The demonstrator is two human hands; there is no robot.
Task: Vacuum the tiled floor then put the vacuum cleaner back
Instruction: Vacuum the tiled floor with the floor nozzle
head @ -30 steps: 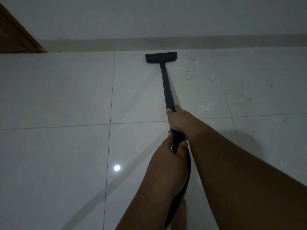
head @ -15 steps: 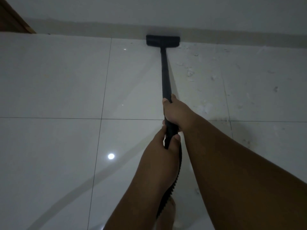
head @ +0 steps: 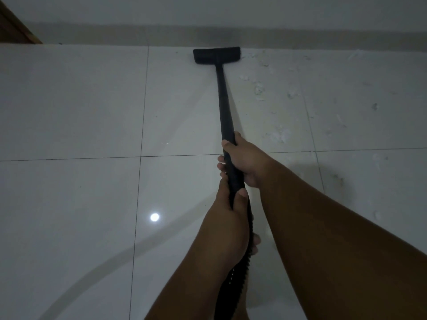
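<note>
Right hand (head: 246,159) and left hand (head: 227,211) are gripping the black vacuum wand (head: 223,100), left just behind right. Flat black nozzle (head: 216,56) is sitting on glossy white floor tiles (head: 69,100) just beside the skirting (head: 300,34), white debris (head: 258,88) lying to its right.

I see glossy white tiles (head: 69,100); a light glint (head: 154,217) left of the left hand (head: 227,215), pale wall (head: 208,10) beyond it.
</note>
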